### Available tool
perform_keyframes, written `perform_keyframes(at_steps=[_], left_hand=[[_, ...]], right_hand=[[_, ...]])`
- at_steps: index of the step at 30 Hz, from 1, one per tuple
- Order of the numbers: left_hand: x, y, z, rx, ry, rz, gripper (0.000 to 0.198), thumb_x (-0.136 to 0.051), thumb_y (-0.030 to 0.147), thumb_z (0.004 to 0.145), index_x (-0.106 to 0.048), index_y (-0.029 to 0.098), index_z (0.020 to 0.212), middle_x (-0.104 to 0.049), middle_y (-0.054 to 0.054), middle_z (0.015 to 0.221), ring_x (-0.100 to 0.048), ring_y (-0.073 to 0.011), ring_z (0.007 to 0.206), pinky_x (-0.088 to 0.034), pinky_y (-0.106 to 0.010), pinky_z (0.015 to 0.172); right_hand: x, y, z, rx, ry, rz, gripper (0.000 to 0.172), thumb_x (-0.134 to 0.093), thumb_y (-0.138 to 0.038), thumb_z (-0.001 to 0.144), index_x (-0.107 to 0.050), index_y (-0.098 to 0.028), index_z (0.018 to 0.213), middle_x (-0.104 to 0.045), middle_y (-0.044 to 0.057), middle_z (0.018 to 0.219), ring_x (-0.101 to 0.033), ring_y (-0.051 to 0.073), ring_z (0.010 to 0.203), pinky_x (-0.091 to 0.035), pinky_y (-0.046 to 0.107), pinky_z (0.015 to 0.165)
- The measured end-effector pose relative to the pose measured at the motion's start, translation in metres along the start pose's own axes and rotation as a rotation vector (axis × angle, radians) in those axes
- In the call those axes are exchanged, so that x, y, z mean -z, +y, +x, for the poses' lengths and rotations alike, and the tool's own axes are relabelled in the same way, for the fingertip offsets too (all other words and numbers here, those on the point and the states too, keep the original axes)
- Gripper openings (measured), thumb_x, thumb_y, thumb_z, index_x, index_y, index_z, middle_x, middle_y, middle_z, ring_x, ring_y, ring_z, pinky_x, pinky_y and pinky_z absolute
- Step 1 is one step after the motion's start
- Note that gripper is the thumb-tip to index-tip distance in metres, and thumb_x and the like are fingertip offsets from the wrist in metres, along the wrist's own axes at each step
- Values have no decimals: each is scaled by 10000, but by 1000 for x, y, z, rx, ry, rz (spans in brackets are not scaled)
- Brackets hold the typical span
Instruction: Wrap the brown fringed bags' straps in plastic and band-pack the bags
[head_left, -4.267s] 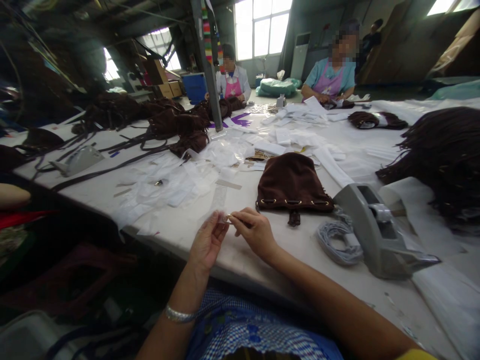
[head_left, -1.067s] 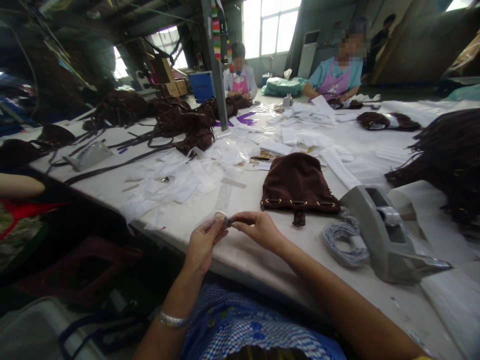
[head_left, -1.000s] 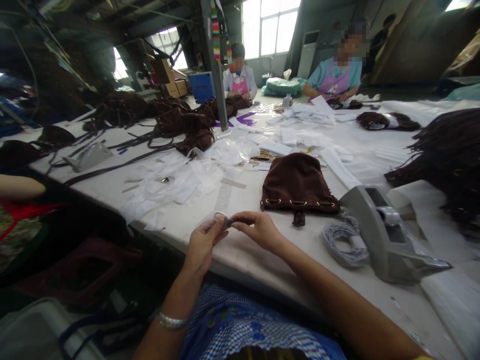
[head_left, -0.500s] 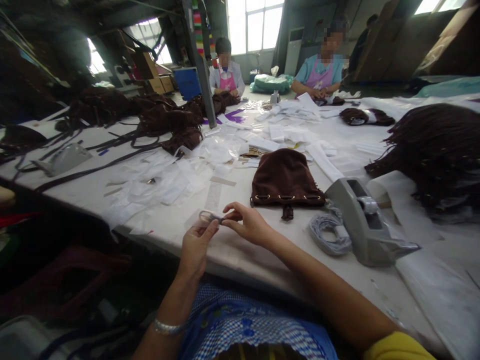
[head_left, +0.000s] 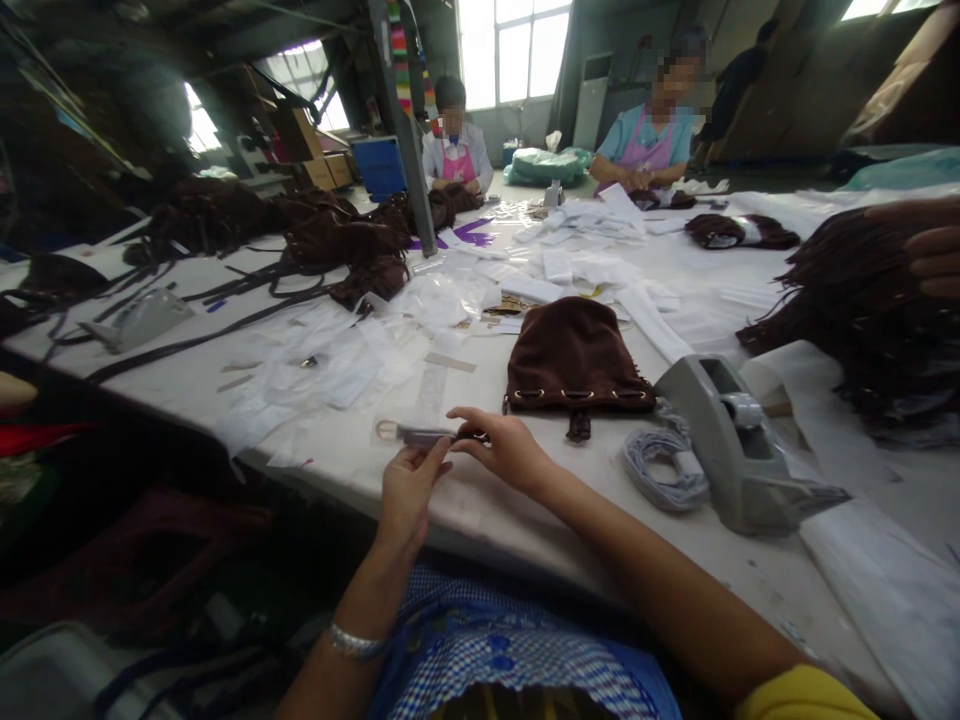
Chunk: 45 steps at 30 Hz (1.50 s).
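Note:
Near the table's front edge, my left hand (head_left: pixel 411 490) pinches a small dark strip (head_left: pixel 427 437) with a ring-like loop at its left end. My right hand (head_left: pixel 499 448) grips the strip's right end between thumb and fingers. Clear plastic seems to lie around the loop. Just beyond my right hand lies a dark brown suede bag (head_left: pixel 574 350) with gold eyelets along its near edge and a short tassel. Right of it are a coil of grey cord (head_left: pixel 664 468) and a grey tape dispenser (head_left: pixel 739 450).
Clear plastic bags (head_left: pixel 330 360) spread over the white table (head_left: pixel 337 455) on the left. Brown bags (head_left: pixel 337 240) and straps lie behind, near a metal post (head_left: pixel 409 140). A fringed brown pile (head_left: pixel 862 310) is at right, with another person's hand (head_left: pixel 937 245) over it. Two people sit opposite.
My left hand has moved slightly right, and more of the dark strip shows between the loop and my fingers. Another person's hand has come in at the right edge.

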<state>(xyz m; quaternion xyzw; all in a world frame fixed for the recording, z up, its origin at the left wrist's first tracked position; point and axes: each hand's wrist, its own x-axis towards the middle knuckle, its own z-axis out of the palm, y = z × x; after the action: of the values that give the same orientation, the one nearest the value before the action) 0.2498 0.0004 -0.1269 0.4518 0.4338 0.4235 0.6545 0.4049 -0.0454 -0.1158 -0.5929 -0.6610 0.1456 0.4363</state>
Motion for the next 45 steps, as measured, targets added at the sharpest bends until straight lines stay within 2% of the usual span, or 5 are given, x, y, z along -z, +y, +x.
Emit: perform_keyframes(at_steps=[8, 13, 20, 32, 45], left_hand=[[31, 41, -16, -203, -368, 817, 344, -623, 511, 842, -762, 198, 867, -732, -63, 758, -655, -217, 648, -485, -298, 606], [38, 64, 8, -563, -326, 929, 349, -701, 440, 795, -741, 273, 1098, -721, -72, 1150, -620, -294, 1090, -428, -334, 964], [44, 68, 52, -210, -777, 1018, 346, -624, 513, 828, -752, 192, 832, -696, -27, 745, -609, -206, 709, -415, -250, 651], [28, 67, 66, 435, -786, 701, 479, -707, 615, 728, -767, 151, 830, -754, -114, 835, -673, -200, 697, -468, -261, 637], [3, 44, 73, 311, -622, 582, 485, -673, 587, 774, -724, 148, 975, -732, -119, 930, -633, -164, 662, -492, -278, 623]], right_hand=[[-1, 11, 1, 40, -43, -48, 242, -646, -314, 918, -730, -230, 1129, -756, 65, 998, -702, 176, 836, -499, 247, 768], [-8, 13, 0, 116, -75, -63, 265, -611, -304, 940, -710, -208, 1167, -748, 83, 991, -689, 171, 833, -490, 241, 750], [16, 27, 6, 268, -205, -315, 394, -696, -348, 878, -648, -218, 1247, -725, 105, 1124, -642, 233, 1060, -391, 424, 1033], [22, 50, 9, 235, -113, -440, 102, -621, -244, 935, -721, -256, 917, -757, -2, 957, -660, 151, 900, -255, 436, 1114], [20, 48, 5, 234, -80, -389, 181, -605, -240, 939, -716, -235, 1082, -749, 43, 889, -668, 168, 846, -343, 378, 1049]])
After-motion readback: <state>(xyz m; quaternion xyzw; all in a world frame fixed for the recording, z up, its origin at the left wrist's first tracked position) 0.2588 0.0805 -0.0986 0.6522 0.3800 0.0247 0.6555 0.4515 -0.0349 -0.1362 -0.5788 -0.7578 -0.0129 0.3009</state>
